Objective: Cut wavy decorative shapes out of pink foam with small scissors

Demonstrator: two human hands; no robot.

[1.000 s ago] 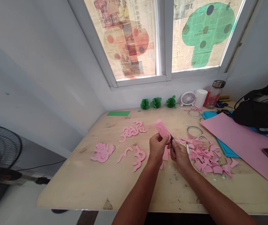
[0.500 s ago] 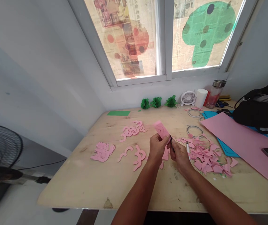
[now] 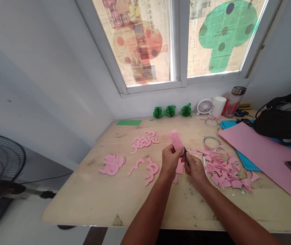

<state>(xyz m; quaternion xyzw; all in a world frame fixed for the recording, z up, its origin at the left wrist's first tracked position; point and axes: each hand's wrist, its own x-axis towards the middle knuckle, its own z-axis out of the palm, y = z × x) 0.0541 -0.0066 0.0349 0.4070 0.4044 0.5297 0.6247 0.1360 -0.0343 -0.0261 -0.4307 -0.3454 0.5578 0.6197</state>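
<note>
1 pink strip (image 3: 176, 139) is pinched by the left hand (image 3: 170, 159); the right hand (image 3: 195, 167) clasps what look like scissors (image 3: 186, 154).

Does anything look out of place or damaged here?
Yes, mildly: a discoloured patch marks the near edge of the table, darker than the wood around it. Beyond the right hand, pink scraps lie in an untidy heap; a pink sheet sits askew across blue sheets.
</note>
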